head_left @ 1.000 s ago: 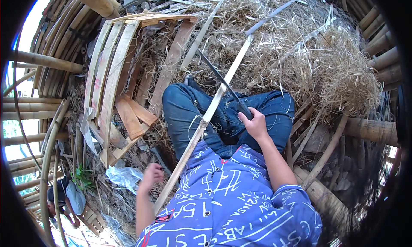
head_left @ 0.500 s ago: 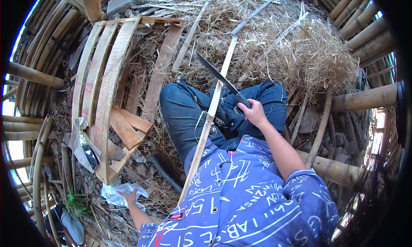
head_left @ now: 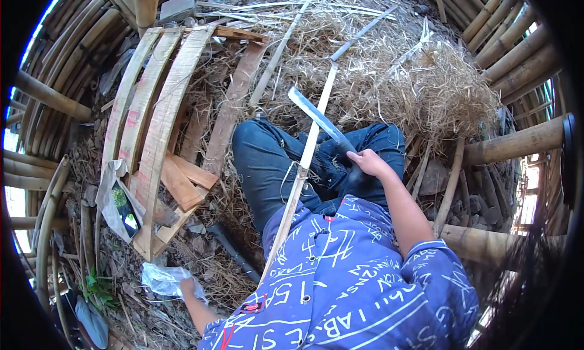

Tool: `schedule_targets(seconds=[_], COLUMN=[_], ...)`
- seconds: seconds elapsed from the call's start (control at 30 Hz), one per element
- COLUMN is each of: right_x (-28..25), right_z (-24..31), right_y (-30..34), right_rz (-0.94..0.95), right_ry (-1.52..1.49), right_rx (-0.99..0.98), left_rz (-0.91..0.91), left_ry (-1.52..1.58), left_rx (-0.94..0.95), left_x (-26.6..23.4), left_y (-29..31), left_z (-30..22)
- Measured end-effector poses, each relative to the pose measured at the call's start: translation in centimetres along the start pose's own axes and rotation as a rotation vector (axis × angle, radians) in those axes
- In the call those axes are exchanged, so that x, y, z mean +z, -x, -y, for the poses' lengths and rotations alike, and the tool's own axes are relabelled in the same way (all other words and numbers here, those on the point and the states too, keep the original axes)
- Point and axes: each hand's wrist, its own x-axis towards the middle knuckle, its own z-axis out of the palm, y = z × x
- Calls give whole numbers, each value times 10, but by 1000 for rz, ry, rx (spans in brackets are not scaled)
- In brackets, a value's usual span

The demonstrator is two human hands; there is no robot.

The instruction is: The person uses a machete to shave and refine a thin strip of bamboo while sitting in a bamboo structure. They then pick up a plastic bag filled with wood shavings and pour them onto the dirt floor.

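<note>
The left hand (head_left: 187, 287) has gone out to the clear plastic bag (head_left: 164, 279), and the knife (head_left: 325, 124) has turned, so its blade shines pale. The two hands are far apart. The right hand (head_left: 368, 162) is wrapped round the knife's handle. The left touches the bag's edge — I cannot tell if its fingers pinch it.

The long thin wood strip (head_left: 309, 148) lies between the hands, slanting from the shirt up and away to the right, over the lap. The right hand looks a bit nearer to it. The blade crosses over the strip, pointing away and left; I cannot tell if they touch. The wooden crate (head_left: 171, 107) stands on the left, past the knee, and dry straw (head_left: 447, 97) is piled in front — the open room is above the lap.
</note>
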Motion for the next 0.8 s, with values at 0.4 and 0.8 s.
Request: schedule_targets(seconds=[0.4,0.8], right_x=[-18,-15], right_z=[76,182], right_y=[64,106], right_rz=[-232,300], right_ry=[410,-203], right_rx=[-224,-1028], left_rz=[427,0], left_ry=[-70,-198], left_rx=[79,200], left_x=[-231,-270], left_y=[242,388], left_z=[-168,-219])
